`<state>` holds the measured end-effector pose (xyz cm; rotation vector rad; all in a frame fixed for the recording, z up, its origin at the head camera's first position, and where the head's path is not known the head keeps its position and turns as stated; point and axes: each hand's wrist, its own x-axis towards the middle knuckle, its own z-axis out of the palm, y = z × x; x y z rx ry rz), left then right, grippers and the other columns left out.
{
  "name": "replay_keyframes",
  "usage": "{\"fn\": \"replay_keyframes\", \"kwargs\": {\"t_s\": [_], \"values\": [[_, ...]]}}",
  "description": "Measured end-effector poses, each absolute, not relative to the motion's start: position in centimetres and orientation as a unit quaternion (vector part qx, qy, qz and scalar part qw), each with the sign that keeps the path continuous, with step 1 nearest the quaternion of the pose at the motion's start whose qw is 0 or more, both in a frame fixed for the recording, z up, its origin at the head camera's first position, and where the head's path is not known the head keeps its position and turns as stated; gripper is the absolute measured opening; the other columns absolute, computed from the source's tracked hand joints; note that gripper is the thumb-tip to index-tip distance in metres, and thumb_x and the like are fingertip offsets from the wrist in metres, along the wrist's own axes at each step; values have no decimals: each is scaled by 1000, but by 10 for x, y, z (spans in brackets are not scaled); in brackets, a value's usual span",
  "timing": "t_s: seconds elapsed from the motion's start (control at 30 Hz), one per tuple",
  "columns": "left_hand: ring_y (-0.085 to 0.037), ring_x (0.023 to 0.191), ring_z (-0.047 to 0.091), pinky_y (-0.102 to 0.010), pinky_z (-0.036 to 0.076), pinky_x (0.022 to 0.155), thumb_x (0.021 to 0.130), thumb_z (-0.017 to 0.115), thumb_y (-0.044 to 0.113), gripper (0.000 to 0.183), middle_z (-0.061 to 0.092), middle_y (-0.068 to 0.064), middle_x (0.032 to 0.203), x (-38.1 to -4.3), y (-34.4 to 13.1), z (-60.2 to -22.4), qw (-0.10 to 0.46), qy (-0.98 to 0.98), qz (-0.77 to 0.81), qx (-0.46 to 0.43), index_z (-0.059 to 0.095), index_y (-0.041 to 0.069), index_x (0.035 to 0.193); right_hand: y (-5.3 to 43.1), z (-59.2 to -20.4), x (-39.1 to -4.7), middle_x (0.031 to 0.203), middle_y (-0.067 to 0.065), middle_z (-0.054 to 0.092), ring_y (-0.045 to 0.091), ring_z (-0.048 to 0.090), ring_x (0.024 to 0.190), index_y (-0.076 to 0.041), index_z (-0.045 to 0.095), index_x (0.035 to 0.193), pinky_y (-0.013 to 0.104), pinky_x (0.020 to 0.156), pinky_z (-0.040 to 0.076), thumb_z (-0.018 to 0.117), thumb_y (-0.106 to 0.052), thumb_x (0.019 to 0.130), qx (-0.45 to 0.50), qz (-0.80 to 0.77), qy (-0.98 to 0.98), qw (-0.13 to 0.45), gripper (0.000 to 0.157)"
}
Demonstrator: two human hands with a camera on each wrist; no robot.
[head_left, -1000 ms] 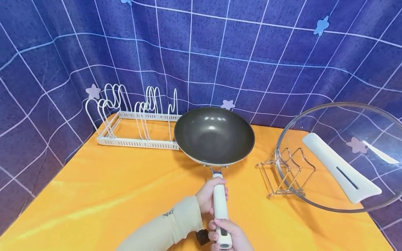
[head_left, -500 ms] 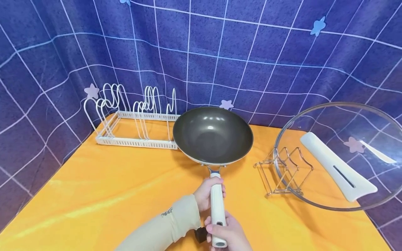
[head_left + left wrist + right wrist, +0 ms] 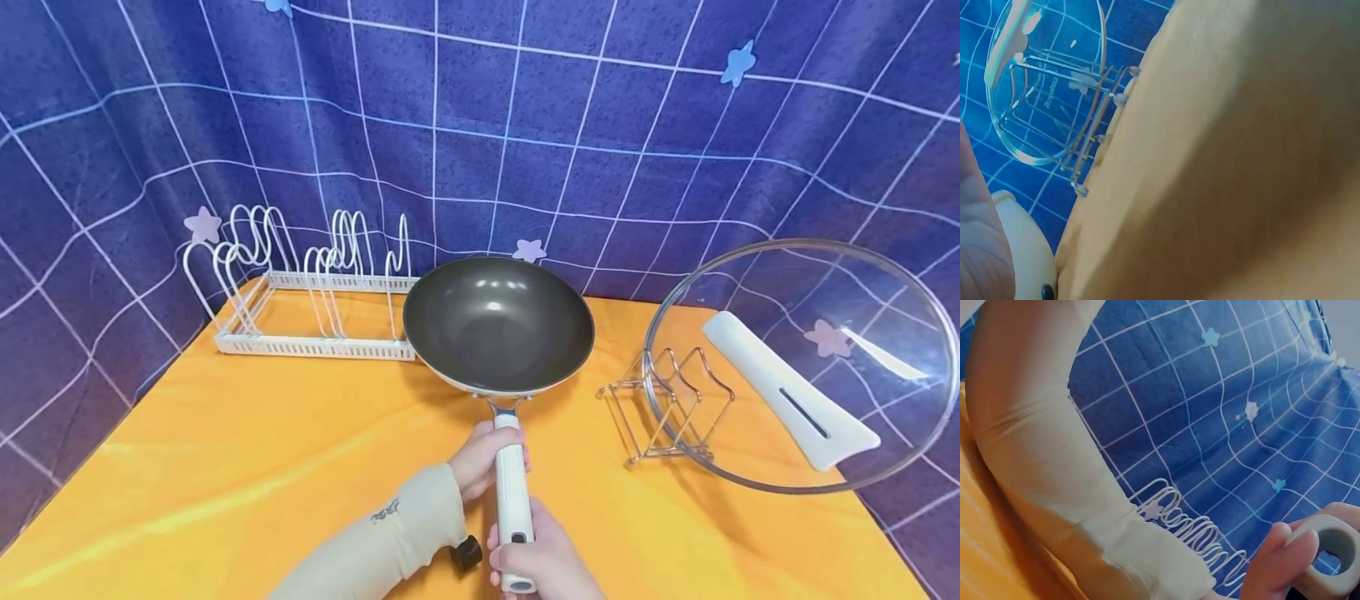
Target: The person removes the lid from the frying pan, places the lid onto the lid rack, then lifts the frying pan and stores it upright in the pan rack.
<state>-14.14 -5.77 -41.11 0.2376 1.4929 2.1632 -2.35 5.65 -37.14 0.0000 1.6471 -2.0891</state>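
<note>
A wok (image 3: pixel 498 325) with a dark inside and white outer side stands at the middle of the table, its long white handle (image 3: pixel 513 492) pointing toward me. The left hand (image 3: pixel 480 460) grips this handle near the wok. Closer to me, the right hand (image 3: pixel 543 550) holds the handle's end, thumb across its top below the hanging slot. In the right wrist view, fingers (image 3: pixel 1285 559) curl around the handle's hollow end (image 3: pixel 1332 556). The wok's pale outer side (image 3: pixel 1022 250) shows beside the left hand (image 3: pixel 982 237) in the left wrist view. Whether its base touches the table is hidden.
A white wire rack (image 3: pixel 315 346) stands at the back left, close to the wok. On the right, a small metal rack (image 3: pixel 667 408) holds a large glass lid (image 3: pixel 750 479) with a white handle (image 3: pixel 787 392). Behind the orange-covered table (image 3: pixel 225 467) hangs a blue checked curtain (image 3: pixel 480 100).
The right thumb has shifted from above the handle's slot to below it, nearer the end. The left hand keeps its grip. The whole head view has slid slightly, with things now further left.
</note>
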Motion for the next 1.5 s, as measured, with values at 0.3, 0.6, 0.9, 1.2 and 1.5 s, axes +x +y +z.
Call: {"fn": "replay_keyframes", "kwargs": {"t_s": [0.3, 0.6, 0.9, 1.2, 1.5], "values": [[-10, 68, 53, -21, 44, 64, 85, 53, 9, 7, 53, -1, 72, -128, -63, -401, 247, 556, 791, 71, 49, 4, 87, 49, -368, -13, 82, 3, 57, 14, 58, 65, 4, 36, 113, 25, 64, 51, 55, 4, 72, 1, -755, 614, 229, 46], [-11, 69, 53, -22, 45, 67, 86, 52, 10, 10, 52, -2, 75, -131, -49, -390, 243, 551, 793, 89, 49, 2, 92, 62, -358, -14, 83, 3, 56, 15, 57, 66, 3, 36, 114, 25, 63, 50, 54, 4, 76, -12, -749, 624, 222, 42], [-9, 69, 54, -20, 45, 63, 86, 52, 11, 10, 53, -2, 77, -136, -48, -378, 238, 539, 801, 107, 49, 5, 93, 64, -345, -16, 86, 4, 57, 14, 58, 67, 2, 35, 113, 24, 60, 49, 56, 2, 77, -4, -749, 624, 225, 42], [-8, 66, 54, -19, 45, 62, 85, 52, 10, 7, 54, 1, 73, -134, -45, -370, 229, 529, 811, 101, 50, 6, 91, 66, -338, -16, 85, 4, 56, 13, 57, 66, 1, 35, 114, 19, 52, 43, 55, 1, 78, -9, -744, 628, 227, 41], [-9, 65, 54, -19, 46, 60, 84, 52, 11, 9, 54, 0, 71, -138, -45, -363, 222, 539, 805, 108, 49, 5, 90, 67, -332, -18, 83, 4, 58, 11, 57, 63, 0, 34, 115, 16, 45, 40, 56, -2, 80, -23, -748, 621, 234, 41]]}}
